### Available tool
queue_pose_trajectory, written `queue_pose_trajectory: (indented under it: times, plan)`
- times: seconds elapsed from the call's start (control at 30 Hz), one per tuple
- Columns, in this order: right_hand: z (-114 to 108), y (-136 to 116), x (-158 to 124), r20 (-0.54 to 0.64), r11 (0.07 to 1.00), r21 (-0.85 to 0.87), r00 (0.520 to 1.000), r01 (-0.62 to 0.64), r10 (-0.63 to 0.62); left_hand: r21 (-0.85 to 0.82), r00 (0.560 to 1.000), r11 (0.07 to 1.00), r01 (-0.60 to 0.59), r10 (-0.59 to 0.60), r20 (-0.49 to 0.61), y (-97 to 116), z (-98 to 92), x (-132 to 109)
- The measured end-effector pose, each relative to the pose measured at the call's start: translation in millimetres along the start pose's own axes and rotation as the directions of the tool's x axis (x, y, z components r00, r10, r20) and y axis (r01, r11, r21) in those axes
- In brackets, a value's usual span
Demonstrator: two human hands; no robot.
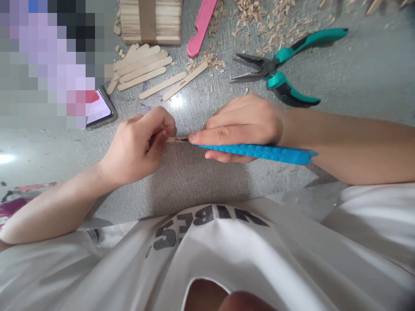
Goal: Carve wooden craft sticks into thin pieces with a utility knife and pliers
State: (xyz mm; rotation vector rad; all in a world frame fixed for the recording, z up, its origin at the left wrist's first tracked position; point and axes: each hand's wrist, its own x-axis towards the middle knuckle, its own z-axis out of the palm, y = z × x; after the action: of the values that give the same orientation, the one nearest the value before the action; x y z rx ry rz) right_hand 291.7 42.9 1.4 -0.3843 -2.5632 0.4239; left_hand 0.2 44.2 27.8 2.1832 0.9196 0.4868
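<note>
My left hand (139, 144) is closed in a pinch on a wooden craft stick (173, 139), most of which its fingers hide. From the right, my right hand (243, 123) grips a blue-handled craft knife (262, 152), its index finger stretched along the top of the handle. The dark tip of the knife meets the stick just beside the left fingers. Whether the blade is cutting in or only resting on the wood I cannot tell. Both hands are above the grey table (197, 185), close to the white shirt.
Pliers with teal handles (275, 67) lie open beyond my right hand. Further back are loose craft sticks (144, 67), a banded stick bundle (165, 21), a pink tool handle (202, 28) and wood shavings (259, 21). A phone (102, 108) lies at the left, by a blurred-out area.
</note>
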Motion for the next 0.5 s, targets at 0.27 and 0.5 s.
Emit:
queue_pose_trajectory:
  times: [0.27, 0.5]
  plan:
    - [0.9, -1.1, -2.9, 0.001, 1.0, -0.001, 1.0, -0.02, 0.02, 0.004, 0.998, 0.999, 0.047, -0.047, 0.036, 3.0, -1.0, -0.8]
    - [1.8, -2.0, -6.0, -0.037, 0.999, 0.042, 0.999, -0.033, 0.035, 0.014, 0.999, 0.999, 0.042, -0.042, 0.032, 3.3, -0.4, -1.4]
